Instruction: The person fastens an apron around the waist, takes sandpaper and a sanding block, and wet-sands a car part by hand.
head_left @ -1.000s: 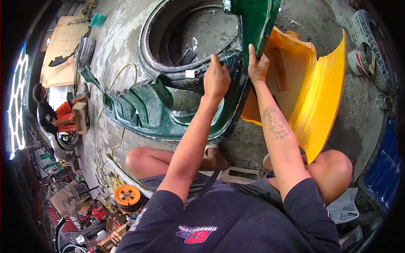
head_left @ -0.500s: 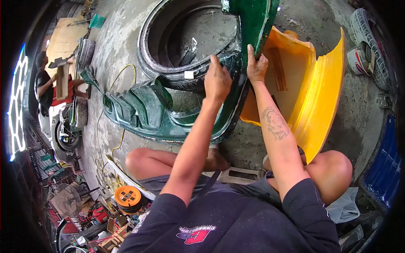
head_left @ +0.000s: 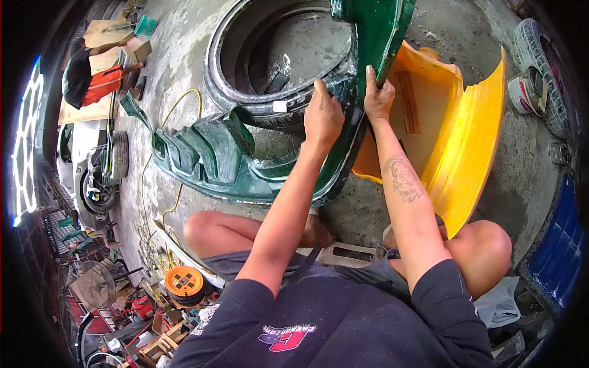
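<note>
A glossy dark green car bumper [head_left: 215, 153] curves across the floor in front of me, its right arm rising toward the top of the view. Over its middle bend, my left hand [head_left: 324, 116] is closed with the fingers curled against the green surface; anything inside is hidden. My right hand [head_left: 379, 95] grips the bumper's right edge, thumb pointing up along it. Behind the bumper lies a large black tire [head_left: 211, 67], partly under it, with a small white block [head_left: 280, 106] on its sidewall. Right of my hands is a yellow molded panel [head_left: 466, 147].
At the upper left another person [head_left: 86, 76] in orange shorts bends over a wooden board. A yellow cable [head_left: 182, 98] runs along the floor. An orange cable reel [head_left: 184, 281] stands among clutter at lower left. A bucket [head_left: 521, 93] and a blue panel [head_left: 555, 245] are at right.
The other person has moved up and away from the wheel, now bending toward the board. My hands keep almost the same place on the bumper; the view has shifted slightly.
</note>
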Demonstrator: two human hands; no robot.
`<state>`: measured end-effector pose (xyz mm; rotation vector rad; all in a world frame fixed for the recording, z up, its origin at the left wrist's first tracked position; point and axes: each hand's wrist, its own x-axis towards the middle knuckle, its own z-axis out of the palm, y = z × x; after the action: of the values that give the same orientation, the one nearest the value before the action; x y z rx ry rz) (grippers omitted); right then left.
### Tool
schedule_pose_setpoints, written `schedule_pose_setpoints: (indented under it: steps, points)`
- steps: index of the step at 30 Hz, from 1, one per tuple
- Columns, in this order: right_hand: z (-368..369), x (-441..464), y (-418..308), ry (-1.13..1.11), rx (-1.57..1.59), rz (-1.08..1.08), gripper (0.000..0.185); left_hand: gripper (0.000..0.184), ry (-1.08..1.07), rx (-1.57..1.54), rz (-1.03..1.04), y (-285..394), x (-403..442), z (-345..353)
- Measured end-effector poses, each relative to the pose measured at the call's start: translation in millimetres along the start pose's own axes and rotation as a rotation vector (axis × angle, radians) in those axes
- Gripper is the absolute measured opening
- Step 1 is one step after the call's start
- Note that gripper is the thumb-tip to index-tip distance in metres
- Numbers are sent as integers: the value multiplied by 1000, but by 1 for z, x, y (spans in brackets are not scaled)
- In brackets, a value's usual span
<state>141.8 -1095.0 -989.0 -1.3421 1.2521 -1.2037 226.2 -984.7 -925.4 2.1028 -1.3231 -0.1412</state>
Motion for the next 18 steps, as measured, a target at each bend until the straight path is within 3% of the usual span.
schedule_pose_setpoints:
  steps: [5,7,11,13,15,18]
  points:
    - [3,1,6,29,44,-54,54,37,-22,51,99,-13,9,1]
    - [2,0,3,18,6,-16,54,36,46,16,106,-17,3,10]
    - [3,-2,5,49,52,-52,55,30,-64,15,42,-11,2,1]
    - [3,0,0,37,61,-48,55,30,40,48,83,-12,11,2]
    - [5,-2,5,45,48,-43,55,30,-2,7,0,-2,-4,2]
    - [2,4,1,51,24,-49,55,29,14,42,84,-8,6,4]
